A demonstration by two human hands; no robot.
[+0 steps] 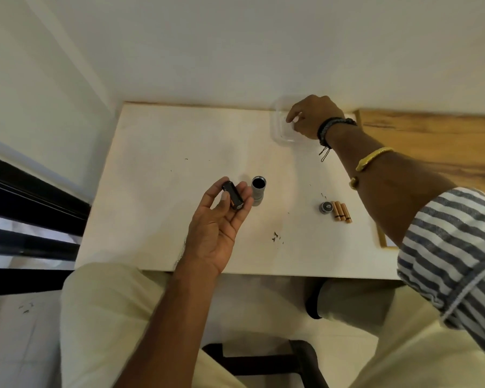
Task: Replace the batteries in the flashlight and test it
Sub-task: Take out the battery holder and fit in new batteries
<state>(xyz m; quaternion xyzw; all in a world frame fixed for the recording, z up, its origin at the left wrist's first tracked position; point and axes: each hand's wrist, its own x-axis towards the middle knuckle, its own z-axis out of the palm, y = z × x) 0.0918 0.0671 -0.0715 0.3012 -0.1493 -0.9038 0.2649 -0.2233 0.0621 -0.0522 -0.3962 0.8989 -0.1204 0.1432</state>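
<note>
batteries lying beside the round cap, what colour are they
The batteries are gold with dark bands; head view shows it best.

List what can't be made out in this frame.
Head view:
- What the clear container holds: the right hand covers it.
- Whether that hand pinches anything: its fingertips are blurred against the plastic.
- Whether the black battery holder in the left hand is loaded: too small and dark.
- Markings on the three batteries beside the cap: too small.
</note>
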